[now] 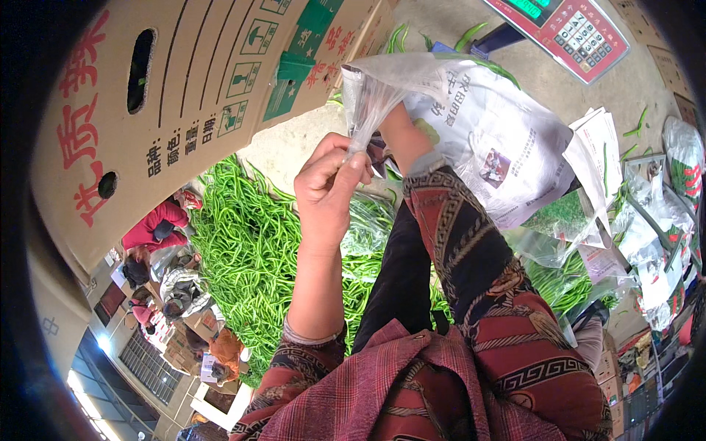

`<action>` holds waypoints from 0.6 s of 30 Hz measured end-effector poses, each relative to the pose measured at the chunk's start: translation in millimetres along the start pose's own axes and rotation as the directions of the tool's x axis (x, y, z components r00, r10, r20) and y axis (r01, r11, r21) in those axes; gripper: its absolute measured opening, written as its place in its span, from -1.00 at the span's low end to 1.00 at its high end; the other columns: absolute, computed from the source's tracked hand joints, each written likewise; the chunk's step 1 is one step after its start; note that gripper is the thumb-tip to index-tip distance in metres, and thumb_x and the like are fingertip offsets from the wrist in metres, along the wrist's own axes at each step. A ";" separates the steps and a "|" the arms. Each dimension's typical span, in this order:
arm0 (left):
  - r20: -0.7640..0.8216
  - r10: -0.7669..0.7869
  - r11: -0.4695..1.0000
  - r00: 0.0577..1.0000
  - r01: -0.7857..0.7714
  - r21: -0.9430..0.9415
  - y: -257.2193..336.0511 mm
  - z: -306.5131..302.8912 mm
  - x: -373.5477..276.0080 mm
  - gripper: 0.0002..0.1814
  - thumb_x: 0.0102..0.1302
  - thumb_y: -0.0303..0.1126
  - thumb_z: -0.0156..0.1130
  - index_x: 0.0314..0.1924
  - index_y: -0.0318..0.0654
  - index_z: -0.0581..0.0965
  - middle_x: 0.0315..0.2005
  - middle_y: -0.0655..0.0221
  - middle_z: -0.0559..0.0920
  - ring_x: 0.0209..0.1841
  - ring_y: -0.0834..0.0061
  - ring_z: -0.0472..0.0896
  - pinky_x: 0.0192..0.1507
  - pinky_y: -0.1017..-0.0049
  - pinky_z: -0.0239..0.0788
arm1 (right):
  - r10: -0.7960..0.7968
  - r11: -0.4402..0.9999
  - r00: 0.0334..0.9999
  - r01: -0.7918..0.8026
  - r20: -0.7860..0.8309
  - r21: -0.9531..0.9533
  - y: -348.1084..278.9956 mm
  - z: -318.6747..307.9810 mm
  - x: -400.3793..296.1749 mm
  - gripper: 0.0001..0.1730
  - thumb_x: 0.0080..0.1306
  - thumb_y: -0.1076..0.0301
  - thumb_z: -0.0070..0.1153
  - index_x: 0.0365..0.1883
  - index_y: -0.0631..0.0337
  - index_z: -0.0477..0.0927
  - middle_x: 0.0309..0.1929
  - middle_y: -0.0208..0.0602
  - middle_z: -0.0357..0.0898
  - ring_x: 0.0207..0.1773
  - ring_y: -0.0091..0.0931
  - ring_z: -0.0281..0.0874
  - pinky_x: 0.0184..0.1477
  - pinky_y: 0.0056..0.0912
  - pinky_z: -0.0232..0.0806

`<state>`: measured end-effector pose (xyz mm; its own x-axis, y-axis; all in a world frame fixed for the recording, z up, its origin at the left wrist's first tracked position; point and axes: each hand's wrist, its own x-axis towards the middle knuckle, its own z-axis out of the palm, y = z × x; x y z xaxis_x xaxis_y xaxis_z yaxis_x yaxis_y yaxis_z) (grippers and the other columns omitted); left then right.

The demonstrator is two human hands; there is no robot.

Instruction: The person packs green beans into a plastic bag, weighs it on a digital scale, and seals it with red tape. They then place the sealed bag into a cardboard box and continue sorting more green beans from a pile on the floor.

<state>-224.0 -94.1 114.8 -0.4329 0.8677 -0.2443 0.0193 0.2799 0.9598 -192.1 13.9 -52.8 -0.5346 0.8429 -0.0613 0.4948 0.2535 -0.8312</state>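
Observation:
My left hand (333, 182) pinches the gathered edge of a clear plastic bag (375, 105) between thumb and fingers. My right hand (398, 122) reaches up under the bunched plastic, and its fingers are hidden there. To the right of it spreads the bag's wide body, with printed newspaper (485, 138) showing through the film. A few long green chili peppers (499, 71) lie along the bag's far edge. Below and left of my hands is a large heap of green chili peppers (248, 259). A smaller clear bag of peppers (367, 223) rests on that heap.
A big printed cardboard box (187, 71) stands close on the left. At the upper right is a red digital scale (573, 38). Another open bag of peppers (562, 281) and loose newspaper sheets (595, 154) lie to the right. Several people (160, 226) are in the left background.

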 end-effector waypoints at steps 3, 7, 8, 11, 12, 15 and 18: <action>-0.026 0.029 0.999 0.999 -0.028 0.040 -2.1 -11.6 -3.0 -0.71 0.35 -0.44 0.12 -0.55 -0.41 0.48 -0.41 0.27 0.47 -0.36 0.48 0.46 -0.24 0.48 0.29 | 0.065 0.976 0.996 -0.052 -0.057 0.209 -22.5 -13.8 -38.6 -0.69 0.21 0.37 0.12 -0.07 0.25 0.58 -0.04 0.00 0.55 0.06 -0.07 0.48 0.12 -0.11 0.31; -0.048 0.051 0.998 0.998 -0.050 0.024 -3.4 -9.1 0.6 -0.72 0.36 -0.46 0.11 -0.53 -0.42 0.48 -0.39 0.27 0.46 -0.36 0.48 0.45 -0.23 0.47 0.29 | 0.293 0.909 0.956 -0.279 0.001 0.308 -34.3 -15.8 -96.8 -0.64 0.21 0.43 0.15 0.00 0.23 0.55 -0.09 0.07 0.58 0.04 -0.02 0.49 0.06 -0.09 0.36; -0.052 0.064 0.998 0.997 -0.063 0.008 -5.0 -6.3 2.6 -0.72 0.37 -0.47 0.10 -0.53 -0.42 0.48 -0.39 0.27 0.46 -0.36 0.48 0.45 -0.23 0.47 0.29 | 0.255 0.892 0.967 -0.237 0.004 0.385 -34.9 -9.1 -105.4 -0.67 0.21 0.43 0.16 -0.03 0.24 0.56 -0.11 0.09 0.58 0.03 -0.02 0.50 0.05 -0.10 0.36; -0.075 0.078 0.997 0.994 -0.079 -0.010 -10.7 -9.0 9.2 -0.72 0.39 -0.49 0.08 -0.52 -0.43 0.48 -0.38 0.28 0.46 -0.36 0.49 0.44 -0.23 0.47 0.28 | 0.185 0.684 0.970 -0.241 0.156 0.689 -29.4 15.5 -118.0 -0.69 0.23 0.38 0.16 -0.06 0.30 0.58 -0.14 0.05 0.63 -0.05 -0.15 0.59 0.02 -0.20 0.38; -0.095 0.072 0.997 0.993 -0.074 -0.012 -11.0 -10.2 9.7 -0.72 0.38 -0.49 0.11 -0.53 -0.42 0.48 -0.38 0.30 0.48 -0.35 0.51 0.44 -0.23 0.51 0.28 | 0.205 0.597 0.939 -0.344 0.277 0.724 -19.5 10.3 -120.6 -0.67 0.26 0.40 0.15 -0.01 0.30 0.56 -0.10 -0.07 0.62 -0.01 -0.29 0.55 0.06 -0.28 0.35; -0.126 0.074 0.997 0.989 -0.078 -0.027 -10.5 -20.5 6.7 -0.73 0.36 -0.49 0.15 -0.53 -0.41 0.49 -0.39 0.33 0.51 -0.39 0.56 0.44 -0.28 0.57 0.27 | 0.294 0.438 0.854 -0.520 0.429 0.733 -2.6 0.4 -142.5 -0.61 0.29 0.49 0.12 0.10 0.34 0.52 -0.04 -0.42 0.61 0.00 -0.61 0.50 0.10 -0.44 0.33; 0.072 0.028 0.992 0.997 -0.018 -0.125 -11.4 -9.0 6.8 -0.82 0.34 -0.49 0.16 -0.42 -0.42 0.54 -0.35 0.32 0.55 -0.44 0.58 0.42 -0.34 0.57 0.26 | 0.481 0.549 0.846 -0.495 0.230 0.674 28.2 3.4 -177.3 -0.65 0.24 0.40 0.16 0.00 0.28 0.60 -0.17 -0.26 0.68 -0.12 -0.55 0.59 -0.02 -0.40 0.40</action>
<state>-235.3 -95.1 103.4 -0.3661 0.9024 -0.2271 -0.0859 0.2102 0.9739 -85.7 -130.0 -67.3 -0.3721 0.7260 -0.5784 0.0747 -0.5977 -0.7983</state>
